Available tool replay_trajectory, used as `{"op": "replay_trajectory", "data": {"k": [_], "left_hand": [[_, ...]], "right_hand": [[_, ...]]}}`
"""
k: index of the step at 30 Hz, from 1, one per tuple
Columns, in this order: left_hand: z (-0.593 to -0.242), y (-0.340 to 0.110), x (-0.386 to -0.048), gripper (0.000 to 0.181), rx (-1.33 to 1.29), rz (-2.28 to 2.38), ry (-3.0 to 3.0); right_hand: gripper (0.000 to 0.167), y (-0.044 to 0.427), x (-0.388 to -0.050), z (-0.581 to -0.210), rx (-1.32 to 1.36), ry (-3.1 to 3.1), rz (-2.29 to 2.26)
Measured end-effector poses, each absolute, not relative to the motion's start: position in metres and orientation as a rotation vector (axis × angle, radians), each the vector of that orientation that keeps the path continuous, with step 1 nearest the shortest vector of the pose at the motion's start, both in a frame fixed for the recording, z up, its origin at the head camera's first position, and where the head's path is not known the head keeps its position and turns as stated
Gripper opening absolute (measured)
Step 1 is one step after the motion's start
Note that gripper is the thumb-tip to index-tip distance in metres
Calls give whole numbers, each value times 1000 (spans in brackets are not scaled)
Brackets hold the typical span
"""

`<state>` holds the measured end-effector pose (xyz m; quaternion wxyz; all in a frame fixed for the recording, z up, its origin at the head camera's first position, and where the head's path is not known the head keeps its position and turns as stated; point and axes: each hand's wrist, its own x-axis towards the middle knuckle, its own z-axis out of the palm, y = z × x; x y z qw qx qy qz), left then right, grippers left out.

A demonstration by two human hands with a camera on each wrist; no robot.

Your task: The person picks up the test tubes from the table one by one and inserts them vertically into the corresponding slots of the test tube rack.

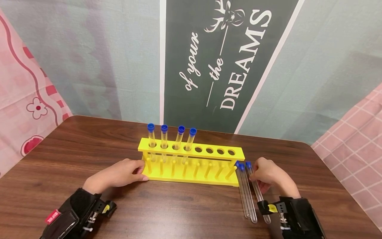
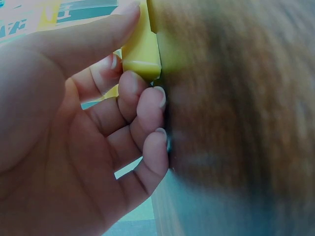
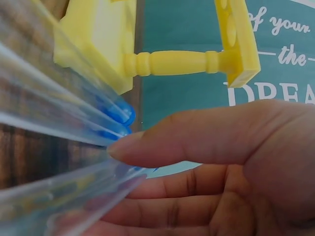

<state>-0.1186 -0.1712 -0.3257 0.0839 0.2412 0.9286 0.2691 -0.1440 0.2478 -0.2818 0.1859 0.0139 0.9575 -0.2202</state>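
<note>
A yellow test tube rack (image 1: 179,176) stands on the table in the head view. Several clear test tubes (image 1: 151,134) with blue caps stand in its left half, some leaning. My left hand (image 1: 119,172) holds the rack's left end, thumb on one side and fingers at the other, as the rack end (image 2: 140,54) shows in the left wrist view. By the rack's right end, my right hand (image 1: 270,172) pinches a blue-capped test tube (image 1: 258,192) near its cap. Two more capped tubes (image 1: 248,196) lie side by side just left of it.
The brown wooden table (image 1: 185,212) runs back to a grey-green curtain (image 1: 137,66) with a dark lettered panel (image 1: 203,109). Pink patterned cloth (image 1: 21,99) hangs at the left, and pink checked cloth (image 1: 358,132) at the right.
</note>
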Motion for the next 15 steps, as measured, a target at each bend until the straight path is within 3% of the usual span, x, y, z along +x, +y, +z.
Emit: {"op": "replay_trajectory", "data": {"k": [15], "left_hand": [[-325,-171,-119,35,696,812,2753]], "right_hand": [[17,241,-135,-265,-34,2763,-622]]}}
